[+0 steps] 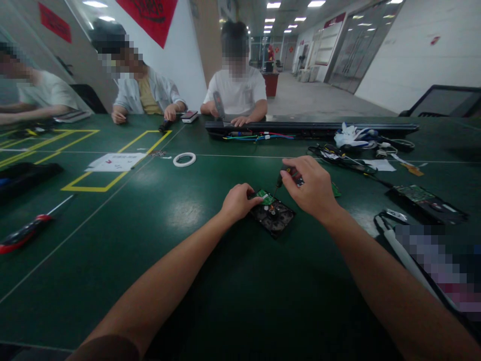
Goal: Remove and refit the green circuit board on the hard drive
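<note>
On the green table (240, 301) lies a hard drive (280, 220); the left hand (237, 203) pinches its edge, thumb by a green board (266, 197), while the right hand (310, 188) grips a dark screwdriver (278, 181), point down at the drive. Farther off I see a white ring (194, 159), a long black bar (311, 127) and a seated person (236, 93).

Dark rectangular metal hard drive (282, 220): lies flat, set diagonally, just below and right of frame centre; round hub exposed, green circuit board (265, 197) at its upper-left end. Dark-handled screwdriver with slim metal shaft (278, 183): steeply tilted, tip down at the board's right edge; handle partly hidden.
</note>
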Demonstrator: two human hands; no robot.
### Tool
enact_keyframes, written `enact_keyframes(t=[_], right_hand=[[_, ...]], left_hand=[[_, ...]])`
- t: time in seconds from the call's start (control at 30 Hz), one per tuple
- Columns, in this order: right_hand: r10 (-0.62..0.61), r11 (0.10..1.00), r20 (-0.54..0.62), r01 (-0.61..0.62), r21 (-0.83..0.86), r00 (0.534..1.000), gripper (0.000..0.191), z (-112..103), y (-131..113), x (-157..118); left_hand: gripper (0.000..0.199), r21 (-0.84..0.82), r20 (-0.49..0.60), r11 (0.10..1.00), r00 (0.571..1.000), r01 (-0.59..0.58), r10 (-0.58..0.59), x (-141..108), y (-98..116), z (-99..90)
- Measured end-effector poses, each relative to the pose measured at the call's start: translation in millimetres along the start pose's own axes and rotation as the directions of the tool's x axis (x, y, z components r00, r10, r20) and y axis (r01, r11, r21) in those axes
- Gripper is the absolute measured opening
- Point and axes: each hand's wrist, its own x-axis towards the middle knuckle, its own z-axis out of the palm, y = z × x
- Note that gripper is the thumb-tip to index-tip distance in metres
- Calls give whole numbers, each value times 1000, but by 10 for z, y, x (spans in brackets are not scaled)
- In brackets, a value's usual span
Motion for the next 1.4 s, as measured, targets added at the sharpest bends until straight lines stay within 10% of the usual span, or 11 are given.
enact_keyframes(t=[1.4], right_hand=[[57, 998, -4, -57, 31, 998, 15, 6, 2, -9]], left_hand=[[36, -12, 17, 1000, 1000, 10, -10, 0, 8, -24]])
